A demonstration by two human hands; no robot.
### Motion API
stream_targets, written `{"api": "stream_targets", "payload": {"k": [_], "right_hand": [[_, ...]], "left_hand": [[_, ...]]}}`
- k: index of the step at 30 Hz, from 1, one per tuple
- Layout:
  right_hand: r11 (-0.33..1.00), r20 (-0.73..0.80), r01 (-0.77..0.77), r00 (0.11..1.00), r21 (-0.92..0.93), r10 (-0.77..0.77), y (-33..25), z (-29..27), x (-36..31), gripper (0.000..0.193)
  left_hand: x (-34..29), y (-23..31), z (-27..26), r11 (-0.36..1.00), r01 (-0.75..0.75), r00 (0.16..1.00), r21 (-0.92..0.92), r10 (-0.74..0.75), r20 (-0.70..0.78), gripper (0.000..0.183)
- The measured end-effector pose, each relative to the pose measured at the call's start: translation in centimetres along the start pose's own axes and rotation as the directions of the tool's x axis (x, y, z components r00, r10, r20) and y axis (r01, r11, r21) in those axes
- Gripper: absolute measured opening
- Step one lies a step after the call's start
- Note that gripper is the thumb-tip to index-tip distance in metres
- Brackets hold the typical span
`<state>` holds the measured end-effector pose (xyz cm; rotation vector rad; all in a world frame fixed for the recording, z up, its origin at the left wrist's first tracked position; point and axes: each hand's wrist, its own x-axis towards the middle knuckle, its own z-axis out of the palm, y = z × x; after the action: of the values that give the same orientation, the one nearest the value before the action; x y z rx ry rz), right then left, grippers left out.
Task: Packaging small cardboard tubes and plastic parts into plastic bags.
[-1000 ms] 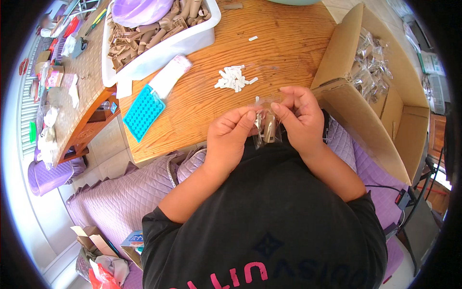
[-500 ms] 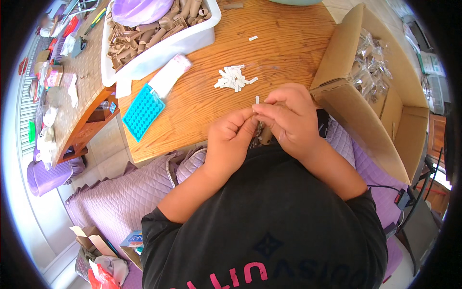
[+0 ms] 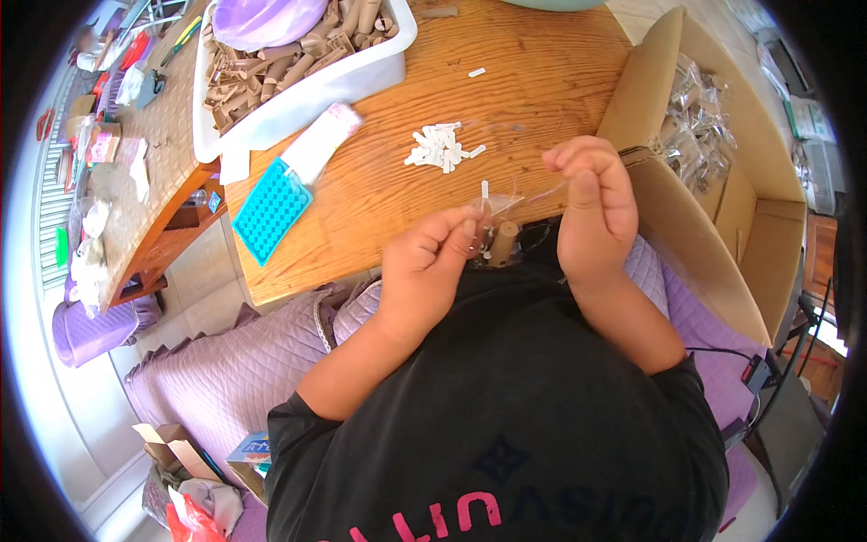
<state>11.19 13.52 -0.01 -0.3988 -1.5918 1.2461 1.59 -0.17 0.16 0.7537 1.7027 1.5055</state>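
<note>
My left hand [image 3: 426, 266] is closed, thumb and fingers pinching a clear plastic bag [image 3: 508, 206] at the table's near edge. Inside or right behind the bag shows a brown cylindrical piece [image 3: 504, 242], with small shiny bits beside it. A small white strip [image 3: 485, 189] stands up just above the left fingertips. Off to the right, my right hand [image 3: 596, 203] is raised with its fingers curled in a pinch. From it a thin, clear film strip [image 3: 545, 192] trails toward the bag; whether the two are joined I cannot tell. Beyond my hands lies a pile of white strips [image 3: 440, 147].
A white bin [image 3: 302, 104] of brown pieces stands at the far left of the wooden table [image 3: 533, 63]. Near it lies a turquoise dimpled tray [image 3: 271, 210]. A cardboard box [image 3: 695, 244] with bagged pieces [image 3: 697, 135] sits at my right. One strip [image 3: 477, 72] lies apart.
My right hand has drawn away from the left, to the right, with a thin clear film strip stretching from it. The left hand has stayed nearly in place, and the bag now shows.
</note>
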Motion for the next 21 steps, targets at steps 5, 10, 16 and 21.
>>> {"api": "stream_targets", "payload": {"k": [5,10,16,21], "right_hand": [[0.709,0.078,-0.338,0.925,0.619,0.372,-2.1,-2.1,-0.7,0.006],[0.783,0.300,-0.616,0.734,-0.086,0.609,-1.6,-2.3,-1.8,0.016],[0.755,0.388,-0.656,0.702,0.025,0.597,-1.0,-1.7,-1.9,0.010],[0.716,0.331,-0.689,0.705,0.111,0.627,-1.2,-1.3,-2.6,0.008]], "left_hand": [[0.3,-0.2,-1.2,0.955,0.106,0.992,-0.278,-0.122,-0.040,0.019],[0.3,0.4,-1.1,0.969,0.082,0.996,-0.234,-0.088,-0.012,0.018],[0.0,1.0,-0.9,0.982,0.034,0.999,-0.188,-0.029,0.030,0.017],[-0.1,1.4,-0.7,0.976,0.060,0.998,-0.210,-0.058,0.017,0.014]]}}
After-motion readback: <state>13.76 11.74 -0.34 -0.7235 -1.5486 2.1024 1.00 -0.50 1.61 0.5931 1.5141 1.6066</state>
